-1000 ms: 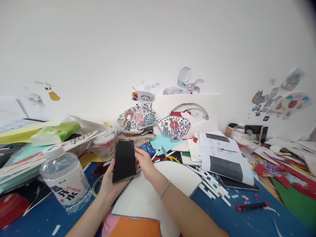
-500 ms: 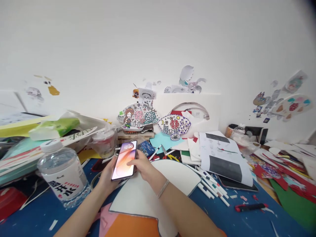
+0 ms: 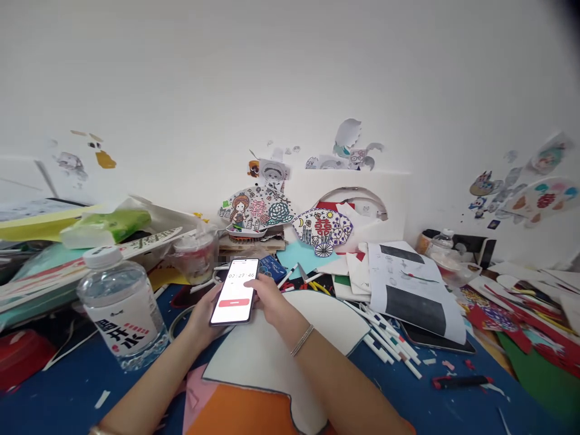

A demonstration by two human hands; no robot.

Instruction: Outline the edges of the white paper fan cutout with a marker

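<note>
A phone [image 3: 235, 291] is being gripped by both hands, left [image 3: 203, 314] and right [image 3: 269, 299], above crowded worktop [image 3: 67, 393]; water is being held in a capped bottle [image 3: 120, 308] nearby.

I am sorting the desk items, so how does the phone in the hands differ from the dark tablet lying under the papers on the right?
The phone is lit, showing a white screen with a red bar; the tablet looks dark. The phone is held up by the left hand, uncovered; the tablet lies flat, mostly under papers. Both are flat rectangles.
</note>
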